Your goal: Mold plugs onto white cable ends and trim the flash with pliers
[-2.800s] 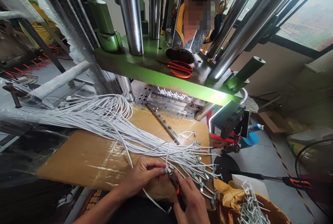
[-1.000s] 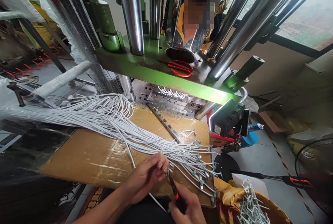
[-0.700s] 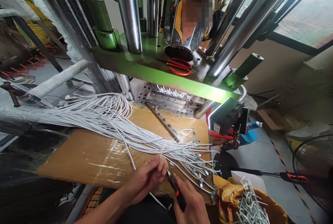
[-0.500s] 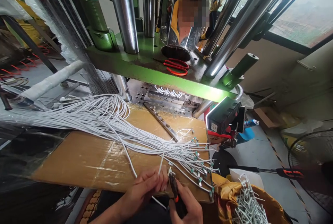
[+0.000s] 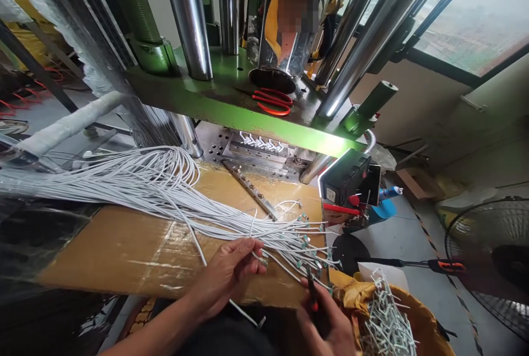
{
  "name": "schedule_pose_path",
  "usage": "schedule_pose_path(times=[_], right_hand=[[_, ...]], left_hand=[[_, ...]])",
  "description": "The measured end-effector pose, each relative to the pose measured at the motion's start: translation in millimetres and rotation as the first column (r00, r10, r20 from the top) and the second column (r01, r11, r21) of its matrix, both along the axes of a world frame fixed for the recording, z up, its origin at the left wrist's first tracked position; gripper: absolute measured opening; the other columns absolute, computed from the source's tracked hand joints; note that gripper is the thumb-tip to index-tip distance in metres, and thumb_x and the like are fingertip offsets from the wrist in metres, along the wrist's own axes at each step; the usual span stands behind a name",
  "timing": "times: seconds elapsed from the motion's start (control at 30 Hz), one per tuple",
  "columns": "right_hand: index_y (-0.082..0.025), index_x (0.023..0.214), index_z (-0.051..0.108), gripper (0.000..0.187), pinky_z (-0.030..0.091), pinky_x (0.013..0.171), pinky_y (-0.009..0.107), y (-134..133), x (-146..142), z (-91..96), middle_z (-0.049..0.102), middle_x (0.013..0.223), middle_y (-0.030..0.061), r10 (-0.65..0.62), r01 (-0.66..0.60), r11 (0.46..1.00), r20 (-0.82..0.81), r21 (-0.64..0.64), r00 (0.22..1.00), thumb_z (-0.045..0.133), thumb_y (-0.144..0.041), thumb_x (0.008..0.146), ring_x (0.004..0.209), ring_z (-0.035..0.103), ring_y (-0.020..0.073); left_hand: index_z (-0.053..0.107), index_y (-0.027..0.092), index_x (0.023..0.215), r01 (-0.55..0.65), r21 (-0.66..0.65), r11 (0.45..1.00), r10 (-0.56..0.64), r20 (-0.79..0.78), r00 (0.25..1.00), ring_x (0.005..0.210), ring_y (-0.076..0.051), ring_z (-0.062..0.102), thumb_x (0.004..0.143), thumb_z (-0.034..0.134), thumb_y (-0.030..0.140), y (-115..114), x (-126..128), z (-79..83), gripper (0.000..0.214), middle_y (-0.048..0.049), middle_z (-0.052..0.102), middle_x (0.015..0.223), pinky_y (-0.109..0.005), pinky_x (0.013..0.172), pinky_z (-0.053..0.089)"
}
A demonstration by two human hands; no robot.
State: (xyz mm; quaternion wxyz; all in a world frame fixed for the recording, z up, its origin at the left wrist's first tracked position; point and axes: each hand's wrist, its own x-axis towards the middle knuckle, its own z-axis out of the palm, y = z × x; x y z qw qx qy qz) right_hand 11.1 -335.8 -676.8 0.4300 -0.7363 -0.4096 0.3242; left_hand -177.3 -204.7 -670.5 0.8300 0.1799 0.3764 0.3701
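Note:
My left hand [image 5: 225, 276] pinches the end of one white cable [image 5: 258, 255] over the front edge of a taped cardboard sheet [image 5: 136, 251]. A large bundle of white cables [image 5: 165, 190] fans across the cardboard, its connector ends [image 5: 312, 246] lying to the right. My right hand [image 5: 326, 325] is closed round small cutters [image 5: 311, 290] with a red-and-black handle, held apart from the cable, near the yellow bag. Part of that hand is cut off by the frame's lower edge.
A green press [image 5: 231, 102] with steel columns stands behind the cardboard, red scissors [image 5: 270, 101] lying on its plate. Another person sits behind the press. A yellow bag of white offcuts [image 5: 384, 323] is at lower right; a black box [image 5: 345, 177] and a fan [image 5: 491, 257] stand further right.
My right hand with the cutters has drawn away from the cable end to the right, towards the yellow bag. My left hand still holds the cable end. The view has shifted slightly.

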Motion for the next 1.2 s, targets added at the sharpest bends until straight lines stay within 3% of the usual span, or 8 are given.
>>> schedule_pose_path(times=[0.1, 0.27, 0.4, 0.53, 0.6, 0.77, 1.07, 1.2], right_hand=[[-0.017, 0.109, 0.065, 0.038, 0.055, 0.074, 0.028, 42, -47, 4.3, 0.072, 0.092, 0.0062, 0.043, -0.022, 0.995, -0.222, 0.097, 0.974, 0.069, -0.038, 0.077, 0.079, 0.067, 0.0194], [-0.018, 0.100, 0.064, 0.035, 0.054, 0.074, 0.027, 62, -58, 3.0, 0.069, 0.082, 0.0022, 0.033, 0.014, 0.994, -0.431, 0.107, 0.902, 0.076, -0.038, 0.074, 0.076, 0.066, 0.0169], [-0.017, 0.093, 0.063, 0.032, 0.052, 0.064, 0.024, 55, -59, -12.3, 0.064, 0.073, -0.0004, -0.003, 0.055, 0.993, -0.441, 0.103, 0.898, 0.076, -0.040, 0.074, 0.064, 0.061, 0.0138], [-0.017, 0.092, 0.062, 0.025, 0.050, 0.060, 0.024, 49, -60, -23.3, 0.066, 0.069, 0.0007, -0.012, 0.073, 0.987, -0.397, 0.140, 0.918, 0.068, -0.039, 0.081, 0.061, 0.062, 0.0146], [-0.018, 0.089, 0.063, 0.019, 0.050, 0.062, 0.024, 49, -56, -22.8, 0.067, 0.074, 0.0015, 0.003, 0.055, 0.985, -0.336, 0.165, 0.942, 0.067, -0.035, 0.082, 0.065, 0.061, 0.0146], [-0.019, 0.078, 0.063, 0.011, 0.046, 0.059, 0.020, 50, -46, -15.5, 0.058, 0.070, -0.0021, -0.009, 0.045, 0.975, -0.162, 0.216, 0.987, 0.067, -0.029, 0.080, 0.062, 0.054, 0.0116], [-0.018, 0.078, 0.063, 0.020, 0.049, 0.058, 0.021, 55, -59, -20.0, 0.062, 0.068, -0.0013, -0.130, 0.193, 0.976, -0.442, 0.101, 0.888, 0.074, -0.033, 0.071, 0.061, 0.057, 0.0124], [-0.018, 0.086, 0.063, 0.019, 0.051, 0.061, 0.024, 55, -56, -16.2, 0.066, 0.074, 0.0010, -0.083, 0.127, 0.990, -0.454, 0.068, 0.887, 0.069, -0.034, 0.077, 0.065, 0.061, 0.0150]], left_hand=[[0.073, 0.012, 0.081, 0.045, 0.018, 0.999, -0.045, 0.027, 0.999, 0.060, -0.009, 0.059, 0.072, 0.080, 0.042, -5, 2, 3.9, 0.031, -0.0003, 0.064, 0.071, -0.021, 0.068, 0.050], [0.071, 0.011, 0.079, 0.036, 0.012, 0.999, -0.036, 0.020, 0.999, 0.062, -0.007, 0.055, 0.073, 0.081, 0.036, -8, 1, 0.2, 0.027, -0.0012, 0.064, 0.073, -0.016, 0.066, 0.047], [0.063, 0.015, 0.080, 0.028, 0.040, 0.999, -0.024, -0.096, 0.995, 0.051, -0.006, 0.047, 0.071, 0.081, 0.036, -8, 4, -8.4, 0.029, 0.0047, 0.054, 0.062, -0.017, 0.055, 0.046], [0.064, 0.014, 0.088, 0.245, 0.058, 0.968, -0.230, -0.185, 0.955, 0.044, -0.005, 0.033, 0.076, 0.074, 0.046, -13, 7, -16.0, 0.035, 0.0067, 0.046, 0.053, -0.015, 0.040, 0.034], [0.066, 0.012, 0.084, 0.330, 0.103, 0.939, -0.298, -0.241, 0.924, 0.044, -0.005, 0.034, 0.078, 0.071, 0.048, -13, 7, -16.9, 0.036, 0.0057, 0.046, 0.052, -0.015, 0.040, 0.032], [0.065, 0.012, 0.071, 0.352, 0.252, 0.902, -0.231, -0.406, 0.884, 0.051, -0.009, 0.051, 0.078, 0.070, 0.046, -5, 4, -9.7, 0.035, 0.0007, 0.060, 0.062, -0.019, 0.050, 0.041], [0.076, 0.015, 0.089, 0.332, 0.253, 0.909, -0.257, -0.288, 0.922, 0.071, -0.014, 0.058, 0.071, 0.079, 0.037, -10, 2, -18.0, 0.028, -0.0042, 0.069, 0.082, -0.021, 0.064, 0.046], [0.076, 0.015, 0.084, 0.345, 0.221, 0.912, -0.287, -0.254, 0.924, 0.064, -0.012, 0.055, 0.070, 0.079, 0.038, -14, 2, -19.9, 0.027, -0.0022, 0.065, 0.075, -0.021, 0.060, 0.044]])
